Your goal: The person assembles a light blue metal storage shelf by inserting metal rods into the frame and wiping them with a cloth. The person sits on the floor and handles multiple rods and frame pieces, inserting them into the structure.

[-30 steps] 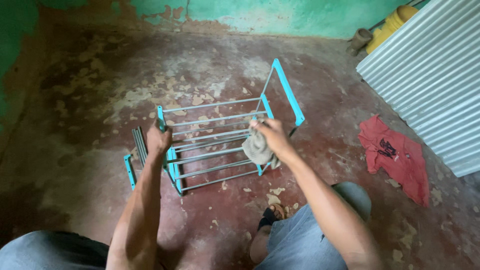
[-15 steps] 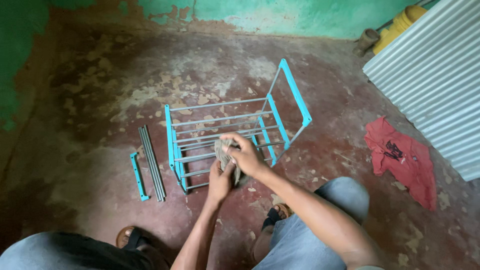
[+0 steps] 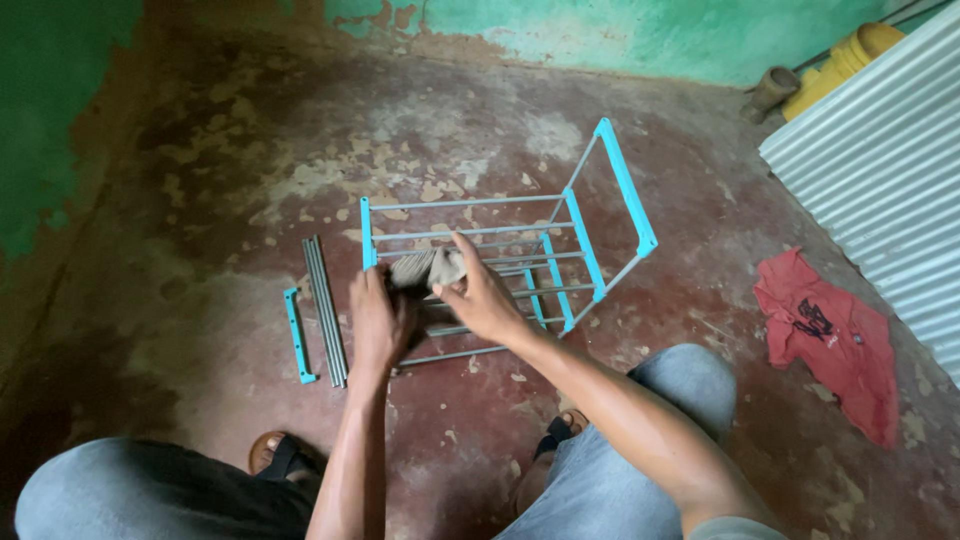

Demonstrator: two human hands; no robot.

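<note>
Both hands pinch a grey cloth (image 3: 428, 268) — the left hand (image 3: 380, 322) closed on its lower edge, the right hand (image 3: 482, 298) gripping its right end — over the near rails of a blue-and-grey rack (image 3: 500, 265) on the worn floor (image 3: 200, 180). Loose grey rods (image 3: 326, 310) and a blue bar (image 3: 296, 334) lie just left; a red shirt (image 3: 830, 335) lies well apart. The fingertips are hidden behind the cloth.

A matt, soft grey cloth (image 3: 428, 268) sits against a rack (image 3: 500, 265) of thin, dull-grey metal rods joined by smooth turquoise plastic bars. The floor (image 3: 200, 150) is rough, flaking reddish cement. Beside it stands ridged corrugated metal sheet (image 3: 880, 190); a red cloth shirt (image 3: 830, 335) lies crumpled.
</note>
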